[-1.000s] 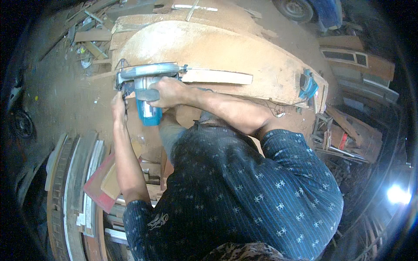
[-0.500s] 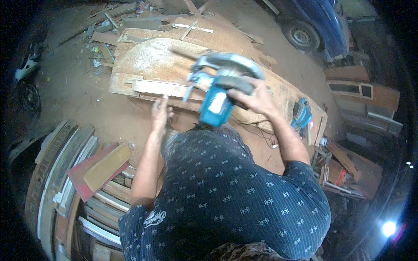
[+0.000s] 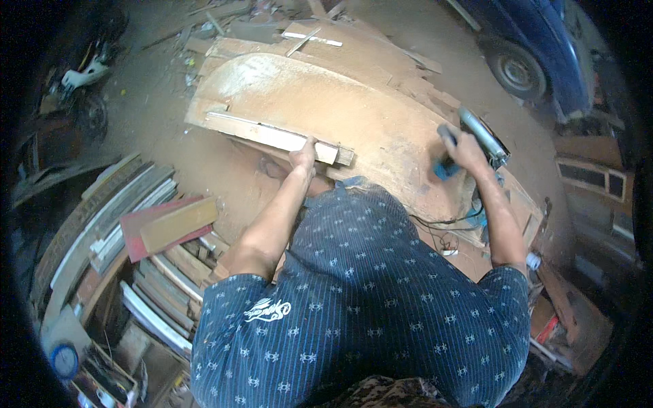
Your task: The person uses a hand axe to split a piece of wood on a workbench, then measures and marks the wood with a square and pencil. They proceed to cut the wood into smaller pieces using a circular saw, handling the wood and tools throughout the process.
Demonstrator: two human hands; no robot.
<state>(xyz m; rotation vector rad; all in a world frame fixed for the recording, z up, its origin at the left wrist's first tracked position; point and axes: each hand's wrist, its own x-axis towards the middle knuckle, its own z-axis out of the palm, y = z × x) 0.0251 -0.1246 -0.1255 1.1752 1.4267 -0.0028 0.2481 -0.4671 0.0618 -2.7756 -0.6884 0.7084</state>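
Observation:
My right hand (image 3: 468,151) is wrapped round the dark handle of a circular saw (image 3: 484,132), blurred by motion above the right end of the work surface. The saw has a silvery guard and a teal body, and my hand and forearm hide part of it. A pale wooden strip (image 3: 262,133) lies along the near edge of a broad, sawdust-covered board (image 3: 299,92). My left hand (image 3: 303,156) grips this strip close to its right end, fingers closed over its near edge. Beside that end, a short darker wood piece (image 3: 345,156) sticks out.
A dark cable (image 3: 435,224) loops near the board's right edge, by another teal tool (image 3: 477,217), partly hidden. Stacked wood lengths (image 3: 129,217) and a red panel (image 3: 132,234) stand at left. A blue vehicle (image 3: 544,41) is at far right; scrap sticks (image 3: 303,42) lie beyond the board.
The circular saw has moved rightward in my right hand, from over the strip to the board's right end. My left hand has shifted right along the strip and closed on it.

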